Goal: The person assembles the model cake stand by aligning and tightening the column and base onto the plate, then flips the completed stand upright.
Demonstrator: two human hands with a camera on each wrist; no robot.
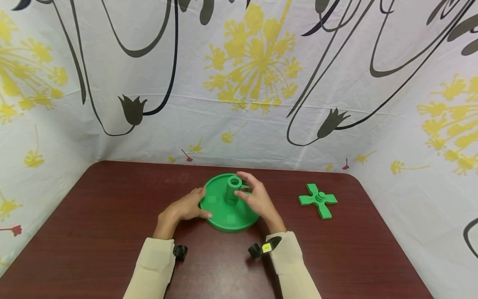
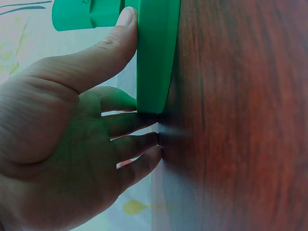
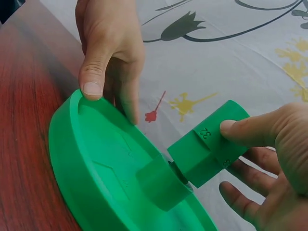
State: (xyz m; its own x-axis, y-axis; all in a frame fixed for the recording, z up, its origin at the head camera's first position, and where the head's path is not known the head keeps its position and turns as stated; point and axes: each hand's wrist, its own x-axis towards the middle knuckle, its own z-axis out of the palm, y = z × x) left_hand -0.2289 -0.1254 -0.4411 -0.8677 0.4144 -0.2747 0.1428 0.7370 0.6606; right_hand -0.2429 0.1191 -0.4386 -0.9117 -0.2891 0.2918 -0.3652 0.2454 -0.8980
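Note:
A shallow green round base with a raised rim [image 1: 218,222] lies on the table. My left hand [image 1: 184,206] grips its left edge; in the left wrist view the thumb presses on the rim and the other fingers reach round the outside, tips at the tabletop. With thumb and fingers my right hand [image 1: 258,200] holds a hollow green cylinder [image 3: 211,142] marked "32". Its lower end meets the mouth of a round socket [image 3: 161,185] rising from the base's middle. The cylinder sits slightly tilted there, a dark gap showing at one side; how deep it reaches is hidden.
To the right on the dark red-brown table [image 1: 112,216] lies a green cross-shaped piece [image 1: 319,200] with a round stud in its centre. A patterned white cloth [image 1: 239,141] hangs behind the table and along its sides.

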